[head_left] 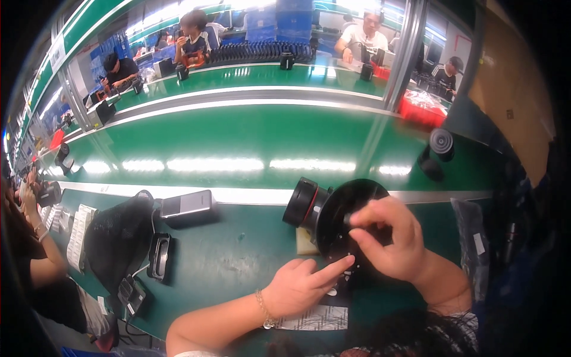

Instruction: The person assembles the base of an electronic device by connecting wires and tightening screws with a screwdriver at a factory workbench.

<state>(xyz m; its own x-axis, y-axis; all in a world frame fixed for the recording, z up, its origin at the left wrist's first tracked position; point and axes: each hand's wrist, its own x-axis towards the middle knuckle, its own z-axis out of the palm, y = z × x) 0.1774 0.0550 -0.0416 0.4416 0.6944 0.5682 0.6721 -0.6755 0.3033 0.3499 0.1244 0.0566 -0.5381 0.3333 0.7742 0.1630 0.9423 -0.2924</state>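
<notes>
A black device lies tipped over on the green workbench, with a cylindrical head point(302, 202) that has a red ring and a wide round black base point(331, 223). Over the base, my right hand point(389, 241) is closed in a pinch of thumb and forefinger; what lies between the tips is too small to make out. My left hand point(302, 287) reaches in from below, its forefinger stretched toward small pale bits beside the base and the other fingers partly curled, holding nothing. Below the left hand is a printed white label sheet point(315, 318). A beige block point(306, 243) shows under the device.
Left on the bench are a grey box-shaped device point(187, 208), a black mesh bag point(122, 241), a black oval frame point(159, 256) and white trays point(78, 241). A plastic bag point(471, 244) lies right. Beyond, a green conveyor point(250, 137) carries another black device point(439, 149). Co-workers sit left and across.
</notes>
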